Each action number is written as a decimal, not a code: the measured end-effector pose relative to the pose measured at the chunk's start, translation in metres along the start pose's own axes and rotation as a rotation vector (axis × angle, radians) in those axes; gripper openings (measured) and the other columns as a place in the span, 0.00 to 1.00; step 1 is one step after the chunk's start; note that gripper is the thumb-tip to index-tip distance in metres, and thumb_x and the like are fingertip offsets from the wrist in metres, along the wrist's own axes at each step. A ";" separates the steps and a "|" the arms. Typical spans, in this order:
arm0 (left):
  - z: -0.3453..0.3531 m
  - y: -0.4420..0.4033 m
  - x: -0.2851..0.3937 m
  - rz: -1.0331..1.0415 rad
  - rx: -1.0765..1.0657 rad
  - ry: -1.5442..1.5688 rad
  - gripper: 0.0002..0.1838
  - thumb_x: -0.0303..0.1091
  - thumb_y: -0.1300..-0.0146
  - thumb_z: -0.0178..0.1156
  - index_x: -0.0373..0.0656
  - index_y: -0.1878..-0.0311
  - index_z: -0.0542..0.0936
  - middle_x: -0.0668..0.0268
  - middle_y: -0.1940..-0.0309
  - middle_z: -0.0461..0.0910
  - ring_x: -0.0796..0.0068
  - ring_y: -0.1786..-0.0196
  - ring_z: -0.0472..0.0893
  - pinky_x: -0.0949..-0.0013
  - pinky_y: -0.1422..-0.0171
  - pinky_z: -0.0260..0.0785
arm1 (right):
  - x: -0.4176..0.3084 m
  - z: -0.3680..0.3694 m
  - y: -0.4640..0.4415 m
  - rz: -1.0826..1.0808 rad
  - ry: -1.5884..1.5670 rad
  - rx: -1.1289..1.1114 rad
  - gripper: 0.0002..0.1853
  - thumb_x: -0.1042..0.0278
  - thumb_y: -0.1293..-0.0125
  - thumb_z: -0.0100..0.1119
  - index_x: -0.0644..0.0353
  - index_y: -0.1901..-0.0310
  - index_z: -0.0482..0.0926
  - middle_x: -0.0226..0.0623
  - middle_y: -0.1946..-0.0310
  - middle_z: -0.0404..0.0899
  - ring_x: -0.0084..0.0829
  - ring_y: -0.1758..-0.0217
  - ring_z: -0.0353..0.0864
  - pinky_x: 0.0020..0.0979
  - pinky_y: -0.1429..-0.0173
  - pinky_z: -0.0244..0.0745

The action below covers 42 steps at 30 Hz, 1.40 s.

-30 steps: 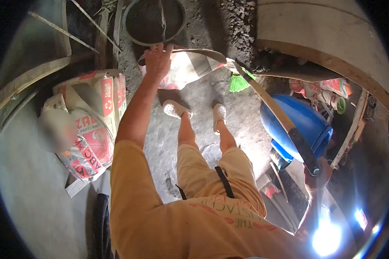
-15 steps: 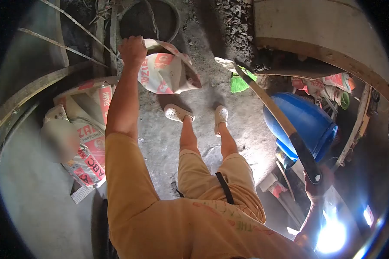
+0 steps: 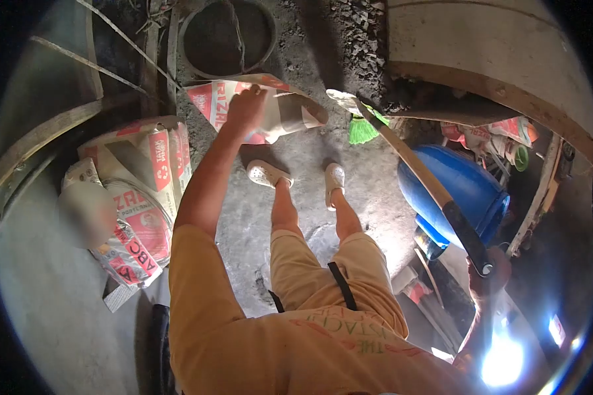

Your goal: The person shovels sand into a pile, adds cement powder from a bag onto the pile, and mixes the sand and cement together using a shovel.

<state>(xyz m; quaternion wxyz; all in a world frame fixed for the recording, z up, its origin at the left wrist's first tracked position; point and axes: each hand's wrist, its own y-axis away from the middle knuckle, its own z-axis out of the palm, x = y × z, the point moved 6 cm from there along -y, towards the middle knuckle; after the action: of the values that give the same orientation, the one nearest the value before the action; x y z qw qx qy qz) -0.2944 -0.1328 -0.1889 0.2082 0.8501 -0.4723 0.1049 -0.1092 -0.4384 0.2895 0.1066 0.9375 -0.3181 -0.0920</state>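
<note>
A paper cement sack [image 3: 286, 118] with red print hangs above the ground beyond my feet, its mouth partly spread to the right. My left hand [image 3: 247, 108] is over the sack's near side, fingers curled against its upper part. At the lower right, my right hand [image 3: 491, 273] is closed round the black end grip of a long tool [image 3: 412, 158] with a wooden shaft. The pale head of that tool lies beside a green bristled brush [image 3: 362, 130], to the right of the sack.
A round dark tub [image 3: 270, 33] stands beyond the sack. Stacked cement bags [image 3: 138, 197] are at the left, near wooden boards. A blue plastic drum [image 3: 451, 191] lies at the right, with sticks and scraps behind it. Dark rubble [image 3: 362, 52] lies at the top.
My left hand has moved from the sack's left corner to nearer its middle. The sack has flattened and spread, its left corner now pointing left. The long tool has stayed nearly in place.
</note>
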 end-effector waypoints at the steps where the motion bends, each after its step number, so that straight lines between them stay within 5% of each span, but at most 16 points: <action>1: 0.031 -0.005 0.000 0.070 -0.039 0.003 0.18 0.30 0.44 0.55 0.42 0.48 0.74 0.58 0.47 0.74 0.61 0.57 0.82 0.56 0.57 0.76 | -0.005 0.000 -0.005 -0.056 -0.045 0.021 0.15 0.70 0.56 0.72 0.60 0.69 0.74 0.38 0.79 0.72 0.41 0.80 0.71 0.35 0.73 0.64; 4: 0.035 -0.019 0.016 0.099 -0.031 0.009 0.23 0.29 0.44 0.54 0.43 0.43 0.71 0.58 0.47 0.75 0.61 0.54 0.81 0.57 0.58 0.76 | 0.020 -0.003 0.018 -0.045 0.110 0.045 0.19 0.70 0.56 0.72 0.60 0.61 0.75 0.42 0.69 0.77 0.44 0.65 0.78 0.38 0.63 0.70; 8: 0.069 -0.060 -0.005 -0.069 -0.228 -0.097 0.24 0.30 0.39 0.51 0.47 0.37 0.68 0.59 0.42 0.70 0.60 0.52 0.81 0.52 0.51 0.73 | 0.009 -0.008 0.027 -0.244 0.350 0.170 0.22 0.63 0.53 0.74 0.62 0.61 0.74 0.40 0.69 0.75 0.42 0.68 0.76 0.38 0.62 0.69; 10: 0.058 -0.066 -0.003 -0.051 -0.186 0.040 0.24 0.29 0.38 0.50 0.48 0.37 0.67 0.59 0.41 0.69 0.57 0.50 0.80 0.51 0.51 0.74 | 0.046 -0.006 0.047 -0.062 0.371 0.032 0.34 0.63 0.51 0.73 0.64 0.43 0.71 0.46 0.50 0.74 0.45 0.47 0.74 0.41 0.46 0.72; 13: 0.069 -0.074 -0.009 -0.045 -0.288 0.040 0.27 0.24 0.41 0.50 0.45 0.36 0.67 0.55 0.41 0.72 0.55 0.49 0.79 0.55 0.50 0.75 | 0.030 -0.003 0.046 -0.118 0.264 0.138 0.31 0.60 0.51 0.74 0.64 0.48 0.71 0.46 0.54 0.73 0.43 0.54 0.75 0.40 0.50 0.71; 15: 0.086 -0.078 -0.026 -0.101 -0.125 0.235 0.22 0.25 0.40 0.49 0.45 0.41 0.72 0.54 0.48 0.76 0.54 0.50 0.80 0.55 0.51 0.75 | 0.030 -0.005 0.048 -0.119 0.274 0.167 0.29 0.60 0.52 0.74 0.63 0.52 0.72 0.44 0.58 0.74 0.43 0.58 0.75 0.39 0.53 0.70; 18: 0.097 -0.069 -0.031 -0.045 -0.246 -0.103 0.15 0.31 0.40 0.49 0.43 0.52 0.79 0.52 0.53 0.79 0.53 0.57 0.83 0.55 0.56 0.77 | 0.032 -0.004 0.047 -0.122 0.271 0.196 0.25 0.60 0.53 0.75 0.63 0.58 0.73 0.42 0.65 0.74 0.41 0.64 0.75 0.38 0.59 0.68; 21: 0.049 -0.020 -0.004 -0.050 -0.195 -0.003 0.12 0.31 0.41 0.50 0.41 0.57 0.78 0.54 0.60 0.79 0.54 0.61 0.83 0.55 0.60 0.77 | 0.026 -0.007 0.035 -0.135 0.249 0.222 0.22 0.60 0.53 0.75 0.62 0.63 0.74 0.41 0.70 0.74 0.40 0.68 0.75 0.37 0.62 0.67; 24: 0.010 0.039 0.021 -0.107 -0.055 0.057 0.11 0.33 0.49 0.63 0.43 0.63 0.76 0.56 0.66 0.77 0.55 0.66 0.82 0.56 0.64 0.76 | 0.020 -0.010 0.020 -0.135 0.226 0.120 0.18 0.64 0.54 0.74 0.61 0.68 0.74 0.40 0.73 0.75 0.39 0.72 0.75 0.35 0.66 0.67; 26: 0.009 0.076 0.030 -0.137 -0.012 0.123 0.08 0.33 0.47 0.60 0.43 0.63 0.76 0.57 0.66 0.77 0.55 0.67 0.82 0.56 0.66 0.76 | 0.027 -0.005 0.013 -0.011 0.108 -0.070 0.16 0.64 0.50 0.72 0.62 0.63 0.77 0.42 0.69 0.78 0.39 0.66 0.79 0.38 0.65 0.71; 27: 0.011 0.090 0.035 -0.178 -0.003 0.098 0.07 0.32 0.46 0.59 0.44 0.63 0.76 0.58 0.67 0.77 0.54 0.68 0.82 0.55 0.66 0.76 | 0.008 -0.005 0.000 0.037 0.028 0.006 0.13 0.65 0.48 0.69 0.61 0.71 0.73 0.40 0.77 0.76 0.37 0.74 0.78 0.38 0.70 0.69; 31: 0.025 0.139 0.056 -0.305 -0.013 0.114 0.08 0.32 0.43 0.54 0.47 0.59 0.76 0.57 0.60 0.76 0.53 0.66 0.82 0.54 0.65 0.76 | 0.014 -0.009 -0.004 0.019 -0.062 0.007 0.13 0.70 0.51 0.71 0.60 0.72 0.73 0.38 0.81 0.75 0.34 0.79 0.76 0.32 0.73 0.67; 33: 0.032 0.163 0.066 -0.372 -0.074 0.191 0.13 0.33 0.43 0.55 0.49 0.54 0.75 0.55 0.53 0.74 0.53 0.63 0.82 0.54 0.64 0.76 | 0.023 -0.010 -0.002 0.009 -0.039 0.008 0.14 0.69 0.51 0.71 0.60 0.71 0.72 0.38 0.81 0.74 0.33 0.80 0.75 0.32 0.73 0.67; 42: 0.048 0.222 0.088 -0.594 0.021 0.232 0.13 0.31 0.43 0.55 0.48 0.53 0.75 0.52 0.52 0.72 0.50 0.67 0.82 0.52 0.66 0.76 | 0.033 -0.020 -0.011 -0.042 -0.064 -0.001 0.15 0.63 0.45 0.70 0.62 0.71 0.72 0.34 0.79 0.74 0.23 0.76 0.72 0.29 0.70 0.68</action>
<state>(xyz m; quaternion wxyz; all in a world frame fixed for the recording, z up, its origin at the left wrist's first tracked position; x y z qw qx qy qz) -0.4369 -0.3248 -0.1420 0.2734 0.9352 -0.1755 0.1409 -0.0721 -0.4474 0.3020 0.0951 0.9406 -0.3013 -0.1242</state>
